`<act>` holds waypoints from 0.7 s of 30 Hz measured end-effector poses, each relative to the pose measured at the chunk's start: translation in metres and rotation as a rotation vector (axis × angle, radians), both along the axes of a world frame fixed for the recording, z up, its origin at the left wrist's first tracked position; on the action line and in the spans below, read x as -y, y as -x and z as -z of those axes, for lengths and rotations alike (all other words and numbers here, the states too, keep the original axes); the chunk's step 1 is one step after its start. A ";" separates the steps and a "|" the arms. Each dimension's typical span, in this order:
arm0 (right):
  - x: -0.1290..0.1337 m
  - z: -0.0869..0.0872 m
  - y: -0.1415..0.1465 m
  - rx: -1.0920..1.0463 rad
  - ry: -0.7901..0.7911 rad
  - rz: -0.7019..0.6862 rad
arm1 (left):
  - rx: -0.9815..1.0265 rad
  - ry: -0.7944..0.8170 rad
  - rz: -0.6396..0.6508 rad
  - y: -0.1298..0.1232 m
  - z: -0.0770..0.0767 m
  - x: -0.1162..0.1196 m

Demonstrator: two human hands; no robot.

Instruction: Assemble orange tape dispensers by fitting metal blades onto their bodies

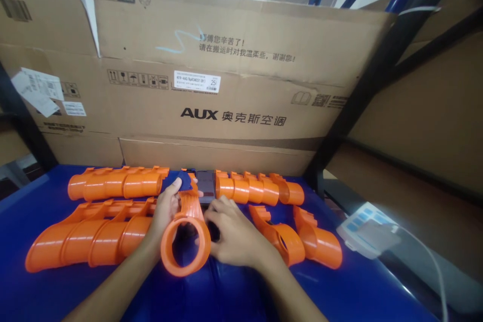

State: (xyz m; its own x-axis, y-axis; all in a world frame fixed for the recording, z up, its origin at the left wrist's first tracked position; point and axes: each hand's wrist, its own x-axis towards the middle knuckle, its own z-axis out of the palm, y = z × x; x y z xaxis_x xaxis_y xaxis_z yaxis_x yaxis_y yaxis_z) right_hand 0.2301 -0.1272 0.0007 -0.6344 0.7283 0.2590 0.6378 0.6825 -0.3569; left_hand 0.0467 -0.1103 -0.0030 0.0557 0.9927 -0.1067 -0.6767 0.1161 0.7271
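Note:
My left hand [169, 209] is closed on an orange plastic tape dispenser [191, 206], whose round ring [206, 246] hangs down toward me. A blue piece, like folded cloth [181, 181], lies at the dispenser's top under my left thumb. Close against the ring's right side is my right hand [232, 231], its fingers curled, the thumb near the rim. Something dark shows between those fingers; what they hold, if anything, I cannot make out. Rows of similar orange dispensers [107, 236] lie to the left, with more dispensers [249, 188] behind my right hand and to its right.
A blue surface [68, 292] spreads beneath everything. Behind it stands a large cardboard panel [241, 90] with printed labels. A dark grey box-like thing [206, 186] sits behind my hands. At the right are a dark rack post [350, 95] and a white power strip [368, 229] with a cable.

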 end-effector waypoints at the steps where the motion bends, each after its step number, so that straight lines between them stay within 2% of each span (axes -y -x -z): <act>1: 0.000 0.001 0.001 0.009 -0.004 0.001 | -0.006 -0.005 0.010 0.000 0.000 0.000; 9: -0.006 0.010 0.006 -0.030 -0.032 0.084 | -0.052 -0.071 -0.032 -0.002 0.006 -0.002; 16: -0.012 0.017 0.011 -0.215 -0.067 0.255 | -0.101 -0.063 -0.005 0.002 0.016 -0.002; 21: -0.013 0.016 0.015 -0.363 -0.084 0.370 | -0.005 -0.063 0.020 0.003 0.011 0.007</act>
State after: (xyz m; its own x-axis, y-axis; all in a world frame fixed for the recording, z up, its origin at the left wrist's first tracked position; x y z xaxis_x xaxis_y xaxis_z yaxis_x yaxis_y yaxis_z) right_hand 0.2154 -0.1143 -0.0151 -0.1971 0.8539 0.4816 0.6868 0.4708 -0.5537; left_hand 0.0436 -0.1177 -0.0136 0.0749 0.9962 -0.0439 -0.6712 0.0829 0.7366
